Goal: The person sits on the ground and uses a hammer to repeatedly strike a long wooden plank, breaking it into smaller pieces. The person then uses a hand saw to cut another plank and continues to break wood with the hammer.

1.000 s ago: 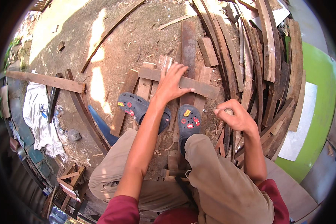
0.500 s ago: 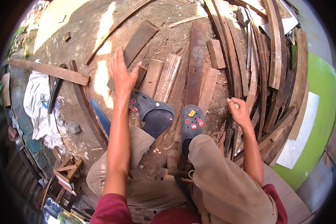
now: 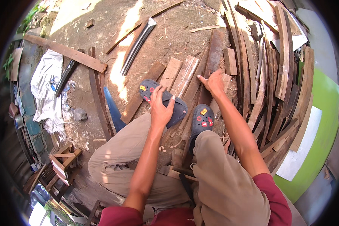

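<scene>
My left hand (image 3: pixel 162 109) is held over the grey clog (image 3: pixel 179 106) on my left foot. Its fingers are loosely bent, the thumb stands apart, and nothing shows in it. My right hand (image 3: pixel 214 83) reaches across a long dark brown plank (image 3: pixel 214 49), thumb spread out near the plank's left edge. The fingertips are partly hidden, so I cannot tell how firmly they touch it. A short pale board (image 3: pixel 226 80) lies beside that hand. Farther off to the left, a dark length of wood (image 3: pixel 138 45) with a whitish end rests on the ground.
Lighter boards (image 3: pixel 171 71) lie side by side beyond my feet. Long slats (image 3: pixel 278 75) are piled on the right, beside a green panel (image 3: pixel 322 109). A blue saw blade (image 3: pixel 113 109) lies left of my leg, and a white sack (image 3: pixel 49 90) lies farther left.
The board by my left hand now lies farther away on the ground, and that hand has come back toward my foot. My right hand, earlier closed on a rounded wooden end, has moved forward to the plank.
</scene>
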A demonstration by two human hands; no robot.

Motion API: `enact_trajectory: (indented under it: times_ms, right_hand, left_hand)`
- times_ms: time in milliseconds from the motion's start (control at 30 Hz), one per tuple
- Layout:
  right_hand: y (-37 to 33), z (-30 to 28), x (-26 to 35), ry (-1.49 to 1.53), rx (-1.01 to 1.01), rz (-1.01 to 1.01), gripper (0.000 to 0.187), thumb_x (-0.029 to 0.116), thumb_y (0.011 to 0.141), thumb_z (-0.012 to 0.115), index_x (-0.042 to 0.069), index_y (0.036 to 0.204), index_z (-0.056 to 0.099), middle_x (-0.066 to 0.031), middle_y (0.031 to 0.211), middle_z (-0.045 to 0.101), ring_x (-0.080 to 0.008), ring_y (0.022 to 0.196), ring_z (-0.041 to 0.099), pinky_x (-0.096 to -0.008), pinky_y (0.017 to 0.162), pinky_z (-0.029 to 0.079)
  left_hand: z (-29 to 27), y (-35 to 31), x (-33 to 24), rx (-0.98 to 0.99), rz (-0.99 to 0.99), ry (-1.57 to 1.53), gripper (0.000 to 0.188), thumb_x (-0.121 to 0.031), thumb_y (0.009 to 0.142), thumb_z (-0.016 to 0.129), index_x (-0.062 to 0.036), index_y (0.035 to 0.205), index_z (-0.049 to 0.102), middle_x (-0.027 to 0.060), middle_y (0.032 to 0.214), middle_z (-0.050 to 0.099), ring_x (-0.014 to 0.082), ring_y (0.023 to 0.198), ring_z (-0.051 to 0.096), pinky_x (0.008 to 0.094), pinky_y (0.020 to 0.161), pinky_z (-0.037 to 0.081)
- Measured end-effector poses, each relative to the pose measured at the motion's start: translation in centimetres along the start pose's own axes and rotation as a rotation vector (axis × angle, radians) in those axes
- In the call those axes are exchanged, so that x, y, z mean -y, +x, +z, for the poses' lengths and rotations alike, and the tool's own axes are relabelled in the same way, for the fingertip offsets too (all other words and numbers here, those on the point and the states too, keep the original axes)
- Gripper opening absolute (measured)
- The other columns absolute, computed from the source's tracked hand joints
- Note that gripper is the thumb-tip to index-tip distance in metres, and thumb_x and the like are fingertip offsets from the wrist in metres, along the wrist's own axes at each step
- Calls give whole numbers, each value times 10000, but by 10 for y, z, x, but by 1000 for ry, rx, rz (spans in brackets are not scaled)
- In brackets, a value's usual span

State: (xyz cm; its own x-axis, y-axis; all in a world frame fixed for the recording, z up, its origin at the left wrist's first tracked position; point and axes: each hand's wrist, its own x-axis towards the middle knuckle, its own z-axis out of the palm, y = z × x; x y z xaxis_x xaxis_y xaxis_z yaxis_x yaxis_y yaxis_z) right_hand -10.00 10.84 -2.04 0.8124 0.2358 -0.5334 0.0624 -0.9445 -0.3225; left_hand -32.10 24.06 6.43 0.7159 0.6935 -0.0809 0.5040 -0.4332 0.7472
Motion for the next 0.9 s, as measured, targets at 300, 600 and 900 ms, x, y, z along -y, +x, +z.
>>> enact_trajectory:
  times_ms: [300,600,900]
  right_hand:
    - [25,-5,-30,-416,-79,-245,792,529,848,730,-147,1206,525,-372,1238,575,-466,1174,593,-460,1006,498]
    - [-128,-274,110,-700,64,-927,391,349,933,680,-40,974,681,-257,888,702,-404,883,689,-460,813,535]
    - [-158,-129,87,-459,227,-329,656,543,967,561,-96,968,710,-293,1005,713,-420,1019,692,-475,913,552]
  left_hand:
    - [-123,-76,-47,119,3,-277,349,-189,901,716,27,1162,633,203,1184,655,352,1133,630,406,1002,480]
    - [-138,-91,-30,145,85,-258,404,-286,919,701,32,1161,640,238,1123,683,382,1084,651,438,954,498]
    - [-154,-95,-23,119,77,-184,432,-306,927,694,36,1188,651,240,1151,690,359,1097,666,412,967,501]
